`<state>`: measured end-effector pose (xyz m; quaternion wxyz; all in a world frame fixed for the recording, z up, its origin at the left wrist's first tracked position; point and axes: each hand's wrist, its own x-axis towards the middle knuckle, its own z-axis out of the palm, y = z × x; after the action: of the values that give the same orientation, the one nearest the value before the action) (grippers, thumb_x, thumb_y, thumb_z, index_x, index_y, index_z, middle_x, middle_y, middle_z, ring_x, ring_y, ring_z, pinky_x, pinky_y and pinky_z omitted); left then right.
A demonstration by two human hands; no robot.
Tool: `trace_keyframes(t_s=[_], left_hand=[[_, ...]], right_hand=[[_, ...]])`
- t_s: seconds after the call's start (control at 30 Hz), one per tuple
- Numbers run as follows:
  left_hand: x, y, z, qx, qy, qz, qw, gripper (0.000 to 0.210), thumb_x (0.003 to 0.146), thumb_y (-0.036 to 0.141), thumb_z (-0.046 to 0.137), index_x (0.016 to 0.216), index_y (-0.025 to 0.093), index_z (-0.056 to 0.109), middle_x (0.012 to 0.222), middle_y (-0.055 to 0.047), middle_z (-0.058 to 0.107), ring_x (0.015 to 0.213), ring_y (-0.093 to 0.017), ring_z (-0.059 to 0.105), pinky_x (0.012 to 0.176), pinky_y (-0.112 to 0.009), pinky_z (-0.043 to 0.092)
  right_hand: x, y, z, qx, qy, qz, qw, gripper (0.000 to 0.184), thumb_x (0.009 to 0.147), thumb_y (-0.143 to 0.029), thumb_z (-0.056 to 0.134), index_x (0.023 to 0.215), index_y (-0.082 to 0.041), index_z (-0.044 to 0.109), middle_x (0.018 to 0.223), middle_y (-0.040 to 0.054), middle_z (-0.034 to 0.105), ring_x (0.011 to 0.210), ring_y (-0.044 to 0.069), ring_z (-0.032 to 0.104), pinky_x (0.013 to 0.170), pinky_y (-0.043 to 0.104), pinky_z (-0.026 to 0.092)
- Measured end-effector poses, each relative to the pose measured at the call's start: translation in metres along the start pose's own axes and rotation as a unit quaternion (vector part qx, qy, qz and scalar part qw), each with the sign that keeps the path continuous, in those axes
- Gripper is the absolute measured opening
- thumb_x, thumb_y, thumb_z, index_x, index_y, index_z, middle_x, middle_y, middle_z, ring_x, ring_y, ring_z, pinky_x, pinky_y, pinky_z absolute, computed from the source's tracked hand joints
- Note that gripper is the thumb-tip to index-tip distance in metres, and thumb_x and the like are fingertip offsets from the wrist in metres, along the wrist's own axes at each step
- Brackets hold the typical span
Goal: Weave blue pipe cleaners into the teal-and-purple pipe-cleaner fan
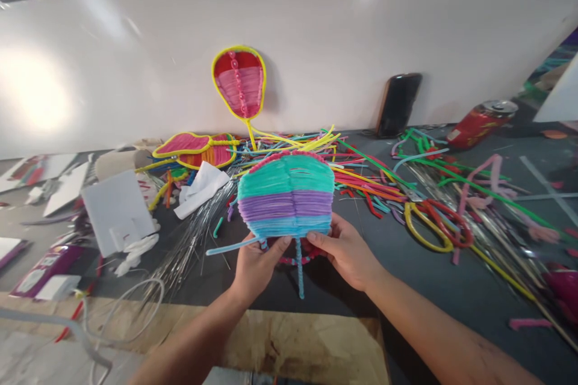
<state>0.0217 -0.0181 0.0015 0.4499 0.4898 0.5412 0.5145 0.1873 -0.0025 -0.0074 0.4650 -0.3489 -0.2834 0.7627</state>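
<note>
Both hands hold a striped pipe-cleaner panel (289, 198) above the dark table. Its rows run teal at the top, purple in the middle and light blue below, with a pink upper edge. My left hand (257, 261) pinches the lower left edge, thumb in front. On the lower right edge, my right hand (345, 249) grips the same way. Between the thumbs a twisted blue stem (300, 271) hangs down. A loose blue pipe-cleaner end (232, 246) sticks out to the left. Part of a pink loop shows under the panel, and the fingers behind it are hidden.
Behind lie loose pipe cleaners (365, 180) and a yellow-rimmed pink pipe-cleaner piece (239, 84) against the white board. Scissors (428, 225), a phone (398, 105) and a red can (481, 123) are to the right. Thin wires (194, 252) and a white card (118, 213) are left.
</note>
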Motion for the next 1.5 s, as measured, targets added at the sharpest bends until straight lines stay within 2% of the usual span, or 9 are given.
trace_keyframes(t_s=[0.17,0.3,0.4,0.47,0.7,0.9,1.03,1.2,1.5], left_hand=[[0.000,-0.004,0.000,-0.019,-0.017,-0.014,1.000,0.014,0.073,0.026,0.071,0.084,0.017,0.071,0.087,-0.005,0.074,0.085,-0.022,0.066,0.086,-0.034,0.050],[0.002,-0.007,-0.002,-0.073,-0.002,-0.051,0.996,0.015,0.072,0.026,0.073,0.082,0.016,0.071,0.085,-0.005,0.074,0.083,-0.021,0.067,0.084,-0.034,0.051],[0.004,-0.005,-0.003,-0.122,0.011,-0.082,0.989,0.016,0.071,0.027,0.074,0.082,0.016,0.070,0.083,-0.004,0.074,0.077,-0.019,0.067,0.080,-0.033,0.052],[0.006,-0.002,-0.003,-0.134,0.020,-0.090,0.987,0.017,0.071,0.028,0.075,0.081,0.015,0.070,0.080,-0.004,0.073,0.074,-0.018,0.067,0.079,-0.032,0.053],[0.008,-0.001,-0.002,-0.121,0.023,-0.072,0.990,0.017,0.068,0.027,0.077,0.077,0.015,0.069,0.078,-0.002,0.073,0.073,-0.017,0.067,0.074,-0.028,0.054],[0.006,-0.002,-0.001,-0.128,0.000,-0.103,0.986,0.021,0.068,0.030,0.076,0.079,0.014,0.070,0.078,-0.004,0.073,0.070,-0.017,0.066,0.071,-0.029,0.054],[0.005,-0.003,0.001,-0.125,-0.020,-0.096,0.987,0.019,0.071,0.028,0.075,0.082,0.014,0.070,0.082,-0.004,0.073,0.077,-0.018,0.067,0.078,-0.032,0.053],[0.003,-0.005,0.000,-0.157,-0.071,-0.106,0.979,0.023,0.069,0.022,0.076,0.089,0.014,0.070,0.093,-0.006,0.073,0.088,-0.021,0.066,0.087,-0.036,0.050],[0.001,-0.004,0.003,-0.196,-0.032,-0.126,0.972,0.023,0.063,0.020,0.079,0.082,0.014,0.068,0.080,-0.003,0.071,0.073,-0.015,0.065,0.075,-0.029,0.053]], right_hand=[[-0.001,-0.002,0.001,-0.008,0.016,-0.021,1.000,0.037,0.060,-0.029,0.083,0.088,-0.021,0.060,0.071,-0.0025,0.067,0.062,0.013,0.061,0.065,0.030,0.049],[-0.001,-0.004,-0.004,-0.018,-0.013,-0.007,1.000,0.033,0.067,-0.034,0.078,0.092,-0.021,0.061,0.077,-0.0009,0.068,0.068,0.013,0.062,0.066,0.028,0.049],[0.000,-0.005,-0.012,-0.022,-0.021,0.010,0.999,0.024,0.075,-0.041,0.070,0.083,-0.019,0.063,0.075,-0.0006,0.066,0.067,0.011,0.061,0.067,0.026,0.049],[0.000,-0.006,-0.015,-0.034,-0.016,0.018,0.999,0.026,0.077,-0.044,0.068,0.077,-0.018,0.063,0.071,-0.0003,0.065,0.064,0.011,0.060,0.067,0.027,0.050],[-0.001,-0.008,-0.010,-0.087,0.008,0.006,0.996,0.029,0.070,-0.043,0.073,0.068,-0.016,0.062,0.067,0.0000,0.065,0.061,0.010,0.057,0.062,0.024,0.048],[0.000,-0.004,-0.008,-0.068,0.027,-0.014,0.997,0.025,0.071,-0.040,0.071,0.070,-0.017,0.061,0.065,0.0003,0.064,0.059,0.011,0.056,0.059,0.025,0.045],[0.000,0.000,-0.009,-0.051,-0.020,0.027,0.998,0.027,0.072,-0.040,0.071,0.081,-0.016,0.066,0.071,0.0019,0.066,0.065,0.013,0.060,0.061,0.025,0.046],[-0.001,0.001,-0.006,-0.031,-0.006,0.028,0.999,0.028,0.068,-0.040,0.076,0.075,-0.015,0.066,0.067,0.0014,0.066,0.062,0.012,0.059,0.058,0.024,0.045],[-0.001,0.001,-0.002,-0.034,0.014,0.024,0.999,0.030,0.064,-0.042,0.078,0.073,-0.016,0.066,0.066,0.0008,0.067,0.061,0.013,0.059,0.056,0.025,0.044]])
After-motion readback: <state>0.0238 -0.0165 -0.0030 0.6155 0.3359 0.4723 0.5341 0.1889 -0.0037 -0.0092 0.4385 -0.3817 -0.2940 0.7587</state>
